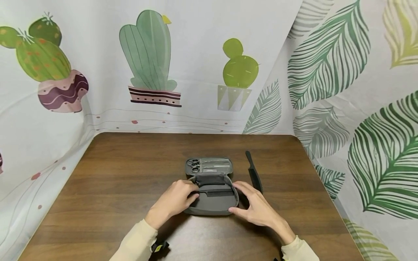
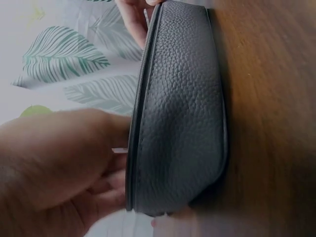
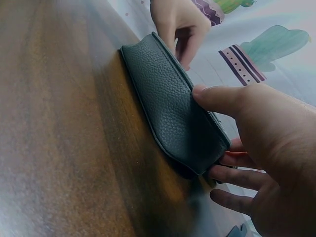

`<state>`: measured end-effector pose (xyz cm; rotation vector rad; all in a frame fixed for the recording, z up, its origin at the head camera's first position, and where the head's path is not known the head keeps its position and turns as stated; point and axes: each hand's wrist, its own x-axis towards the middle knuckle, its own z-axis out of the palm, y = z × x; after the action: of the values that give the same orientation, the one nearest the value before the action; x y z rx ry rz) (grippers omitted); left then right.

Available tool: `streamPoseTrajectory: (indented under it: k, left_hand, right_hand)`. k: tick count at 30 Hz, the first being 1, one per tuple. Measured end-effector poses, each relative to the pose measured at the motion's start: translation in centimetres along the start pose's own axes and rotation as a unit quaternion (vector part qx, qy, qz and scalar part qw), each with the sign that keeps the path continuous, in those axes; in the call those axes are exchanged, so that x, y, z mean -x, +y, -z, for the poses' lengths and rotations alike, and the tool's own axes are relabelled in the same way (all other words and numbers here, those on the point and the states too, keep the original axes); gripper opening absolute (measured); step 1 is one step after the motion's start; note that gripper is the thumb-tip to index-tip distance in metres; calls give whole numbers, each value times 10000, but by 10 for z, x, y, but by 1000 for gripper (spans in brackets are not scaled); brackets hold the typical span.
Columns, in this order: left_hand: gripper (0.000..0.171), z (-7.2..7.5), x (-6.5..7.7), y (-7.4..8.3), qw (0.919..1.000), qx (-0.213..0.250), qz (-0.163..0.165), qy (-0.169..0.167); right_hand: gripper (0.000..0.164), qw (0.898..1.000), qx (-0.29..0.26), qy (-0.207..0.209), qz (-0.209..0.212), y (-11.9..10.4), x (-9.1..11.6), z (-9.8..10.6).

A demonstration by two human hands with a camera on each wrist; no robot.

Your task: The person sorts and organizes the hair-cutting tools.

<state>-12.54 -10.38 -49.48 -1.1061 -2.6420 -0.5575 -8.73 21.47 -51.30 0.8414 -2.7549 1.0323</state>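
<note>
A dark grey zippered case [image 1: 212, 210] lies unfolded on the table, with pebbled leather-like sides. Inside its near half is a dark comb [image 1: 220, 193], its thin handle pointing left. My left hand [image 1: 176, 198] reaches over the case's left rim and pinches that handle between thumb and fingers. On the opposite side, my right hand [image 1: 256, 206] holds the case's right end, thumb [image 3: 212, 96] on the near zippered rim and the other fingers around the end. Scissors [image 1: 195, 166] sit in the far half, beside a clear pocket [image 1: 215, 165].
A second black comb [image 1: 254, 175] lies on the brown wooden table [image 1: 130, 163], just right of the case. Behind the table hangs a white cloth [image 1: 199, 72] printed with cacti and leaves.
</note>
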Motion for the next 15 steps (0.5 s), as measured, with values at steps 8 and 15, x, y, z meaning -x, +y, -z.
streamPoseTrajectory:
  k: [8,15]
  left_hand:
    - [29,7,20,-4,9929,496,192,1066]
    - [69,9,37,-4,9912,619,893,754]
  right_hand:
    - [80,10000,11,-6,3,-1,0,1]
    - [81,9999,-52,-46,-124,-2,0,0]
